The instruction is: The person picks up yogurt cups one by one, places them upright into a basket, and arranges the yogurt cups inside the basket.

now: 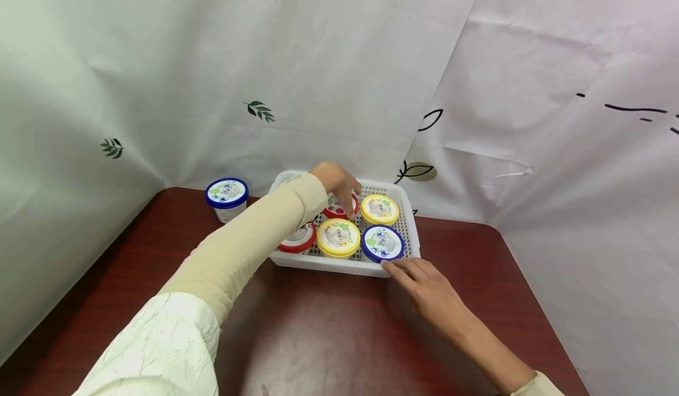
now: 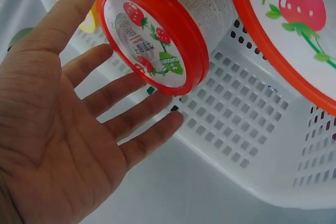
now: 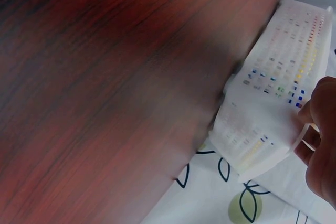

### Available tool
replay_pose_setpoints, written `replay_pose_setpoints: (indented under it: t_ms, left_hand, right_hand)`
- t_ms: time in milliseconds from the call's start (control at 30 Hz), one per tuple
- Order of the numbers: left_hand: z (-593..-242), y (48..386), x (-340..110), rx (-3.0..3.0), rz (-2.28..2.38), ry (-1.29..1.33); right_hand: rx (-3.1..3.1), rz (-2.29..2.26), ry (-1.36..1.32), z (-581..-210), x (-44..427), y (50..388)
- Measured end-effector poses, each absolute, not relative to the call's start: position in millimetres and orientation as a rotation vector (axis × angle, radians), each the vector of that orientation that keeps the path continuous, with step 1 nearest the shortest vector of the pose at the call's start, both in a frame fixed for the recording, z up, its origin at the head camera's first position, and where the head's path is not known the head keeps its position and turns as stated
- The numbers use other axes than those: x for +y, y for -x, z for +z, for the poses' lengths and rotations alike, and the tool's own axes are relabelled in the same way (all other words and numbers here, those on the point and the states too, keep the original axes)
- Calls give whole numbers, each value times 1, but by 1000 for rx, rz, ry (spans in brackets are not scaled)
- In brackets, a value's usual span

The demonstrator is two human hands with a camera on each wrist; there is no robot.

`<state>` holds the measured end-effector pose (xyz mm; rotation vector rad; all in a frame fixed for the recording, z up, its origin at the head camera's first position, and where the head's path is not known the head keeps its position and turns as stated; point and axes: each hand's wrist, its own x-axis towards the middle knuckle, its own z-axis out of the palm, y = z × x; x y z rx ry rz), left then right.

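My left hand (image 1: 335, 182) reaches over the back of a white plastic basket (image 1: 329, 263), beside a tub with a red lid (image 1: 334, 208). In the left wrist view its fingers are spread, with fingertips at the edge of that strawberry-printed lid (image 2: 152, 40); whether they press on it I cannot tell. My right hand (image 1: 431, 290) holds the rim at the basket's front right corner, thumb and fingers on either side in the right wrist view. Near it inside stands a blue-lidded tub (image 1: 382, 243). Two yellow-lidded tubs (image 1: 338, 237) and another red-lidded tub (image 1: 299, 240) share the basket.
Outside the basket, a second blue-lidded tub (image 1: 227, 198) stands at the back left of the dark red wooden table (image 1: 329, 331). A white printed sheet (image 1: 339, 78) hangs behind and along both sides. My left forearm hides the basket's left part.
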<state>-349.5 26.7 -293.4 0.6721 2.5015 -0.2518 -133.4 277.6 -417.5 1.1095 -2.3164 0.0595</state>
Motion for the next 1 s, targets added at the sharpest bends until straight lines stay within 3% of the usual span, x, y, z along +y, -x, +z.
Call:
replay_pose_setpoints:
  t_ms: [1000]
  left_hand:
    - [-254, 346, -25, 2511, -338, -635]
  right_hand:
    - [-2328, 60, -1107, -416, 277, 131]
